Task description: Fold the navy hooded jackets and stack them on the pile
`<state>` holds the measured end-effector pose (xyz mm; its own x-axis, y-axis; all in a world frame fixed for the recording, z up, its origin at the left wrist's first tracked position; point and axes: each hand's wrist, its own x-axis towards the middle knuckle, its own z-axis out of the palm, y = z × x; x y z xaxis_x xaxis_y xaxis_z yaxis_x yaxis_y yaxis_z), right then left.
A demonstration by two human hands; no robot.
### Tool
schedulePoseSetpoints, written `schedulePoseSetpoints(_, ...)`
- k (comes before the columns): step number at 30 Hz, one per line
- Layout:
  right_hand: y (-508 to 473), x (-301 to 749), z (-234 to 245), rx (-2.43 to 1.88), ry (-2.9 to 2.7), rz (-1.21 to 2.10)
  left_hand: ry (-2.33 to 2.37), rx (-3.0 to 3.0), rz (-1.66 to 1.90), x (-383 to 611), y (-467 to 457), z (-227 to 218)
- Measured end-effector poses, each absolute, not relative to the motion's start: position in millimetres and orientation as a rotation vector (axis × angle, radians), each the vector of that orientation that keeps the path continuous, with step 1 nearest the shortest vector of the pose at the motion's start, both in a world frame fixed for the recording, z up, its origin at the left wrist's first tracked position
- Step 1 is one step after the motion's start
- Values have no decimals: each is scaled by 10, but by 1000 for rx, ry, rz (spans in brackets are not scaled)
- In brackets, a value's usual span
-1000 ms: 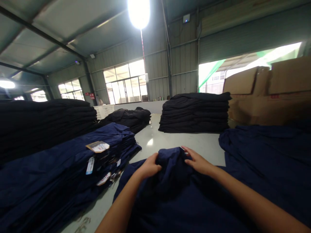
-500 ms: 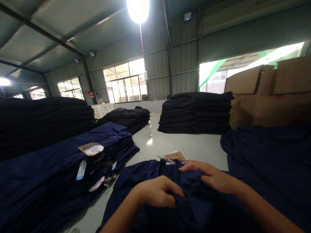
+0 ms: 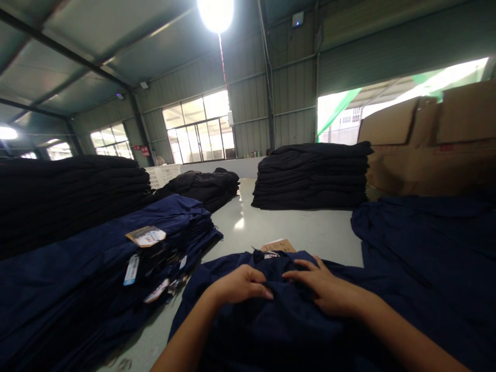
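Has navy garment (image 3: 279,325) on pale table (image 3: 306,226), with brown tag (image 3: 284,246) beyond. Has left hand (image 3: 239,285) curled on it, cannot tell if clamped; has right hand (image 3: 330,290) splayed apart over it.

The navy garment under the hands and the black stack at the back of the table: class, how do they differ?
The navy garment lies loose under the left hand and right hand; the black stack sits in folded layers, untouched. The navy garment has a brown tag at its far edge; the black stack shows none. Both are dark cloth lying on the pale table.
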<state>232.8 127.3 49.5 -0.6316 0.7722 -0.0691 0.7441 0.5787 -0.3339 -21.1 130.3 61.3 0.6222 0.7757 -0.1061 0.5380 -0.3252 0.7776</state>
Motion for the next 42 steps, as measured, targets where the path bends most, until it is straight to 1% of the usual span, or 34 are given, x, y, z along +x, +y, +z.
schedulePoseSetpoints(2, 1305, 2363, 464, -1404, -2719, 399, 965, 1908, 409, -259, 1332, 613)
schedulePoseSetpoints(5, 1344, 2445, 491, -1494, -2709, 237, 1012, 1870, 476, -337, 1365, 631)
schedulePoseSetpoints(7, 1343, 2458, 531, -1461, -2698, 320, 1012, 1860, 523, -341, 1365, 634)
schedulePoseSetpoints(10, 1308, 2389, 536, -1301, -2725, 589, 957, 1841, 519, -263, 1329, 633)
schedulePoseSetpoints(12, 1298, 2344, 489, -1231, -2752, 661, 947, 1876, 525, -223, 1313, 638)
schedulePoseSetpoints(16, 1373, 2422, 389, -1515, -2620, 441, 1111, 2026, 576, -351, 1375, 652)
schedulePoseSetpoints(18, 1426, 2507, 390, -1632, -2533, 389, 1206, 2024, 518, -482, 1432, 649)
schedulePoseSetpoints(21, 1452, 2567, 445, -1546, -2565, 445, 1155, 1950, 499, -614, 1490, 630)
schedulePoseSetpoints(24, 1410, 2523, 486, -1346, -2625, 555, 990, 1918, 634, -589, 1485, 611)
schedulePoseSetpoints(28, 1351, 2432, 477, -1387, -2612, 714, 854, 1880, 655, -444, 1422, 632)
schedulePoseSetpoints(33, 1318, 2409, 489, -1368, -2706, 668, 864, 1881, 629, -381, 1372, 691)
schedulePoseSetpoints(39, 1341, 2508, 531, -1390, -2673, 537, 945, 1987, 505, -444, 1375, 729)
schedulePoseSetpoints(42, 1363, 2561, 532, -1513, -2633, 520, 969, 2073, 518, -461, 1377, 733)
